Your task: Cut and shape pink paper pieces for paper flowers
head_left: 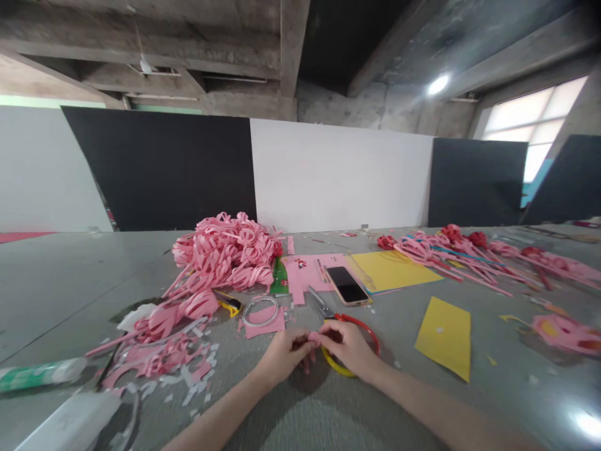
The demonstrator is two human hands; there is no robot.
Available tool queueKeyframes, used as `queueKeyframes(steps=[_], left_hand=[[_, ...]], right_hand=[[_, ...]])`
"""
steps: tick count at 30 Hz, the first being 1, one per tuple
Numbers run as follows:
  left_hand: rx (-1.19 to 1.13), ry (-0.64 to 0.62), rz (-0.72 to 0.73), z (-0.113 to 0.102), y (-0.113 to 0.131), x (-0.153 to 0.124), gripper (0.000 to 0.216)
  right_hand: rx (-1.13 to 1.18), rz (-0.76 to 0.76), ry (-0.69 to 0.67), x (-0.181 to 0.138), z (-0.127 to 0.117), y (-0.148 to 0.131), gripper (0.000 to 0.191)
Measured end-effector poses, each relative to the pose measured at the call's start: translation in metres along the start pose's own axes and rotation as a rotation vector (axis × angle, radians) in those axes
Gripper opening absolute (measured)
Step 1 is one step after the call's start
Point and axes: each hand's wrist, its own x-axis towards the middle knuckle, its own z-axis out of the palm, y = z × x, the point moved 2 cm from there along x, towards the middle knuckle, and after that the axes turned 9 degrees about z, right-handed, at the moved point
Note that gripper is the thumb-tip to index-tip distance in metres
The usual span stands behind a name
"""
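The left hand [285, 352] and the right hand [350, 347] both pinch a small pink bit [313, 337], which sits where their fingertips meet. The scissors [323, 305], with red and yellow handles, lie just under and beside the right fingers. A phone [348, 285] lies past them. Beyond the left fingers, a ring of wire [260, 325] rests on a pink square [270, 327]. A big pile of pink strips [225, 254] sits farther off. A yellow sheet [444, 341] lies right of the fingers.

A craft workshop is suggested: scissors [330, 314] are laid beneath the right hand [348, 345], paper scraps [186, 376] are strewn left of the left hand [280, 356], pink strips [225, 250] are heaped beyond it, and concrete beams [295, 47] are seen overhead.
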Motion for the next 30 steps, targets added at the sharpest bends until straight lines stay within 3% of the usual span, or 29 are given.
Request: queueKeyframes(steps=[13, 30], left_hand=[[-0.062, 0.036, -0.024, -0.0054, -0.0026, 0.0047, 0.033], [-0.011, -0.05, -0.008, -0.0038, -0.0022, 0.0042, 0.034]], right_hand=[[0.01, 0.022, -0.015, 0.0015, -0.0003, 0.0024, 0.026], [0.049, 0.042, -0.046, 0.0028, -0.0002, 0.004, 0.022]])
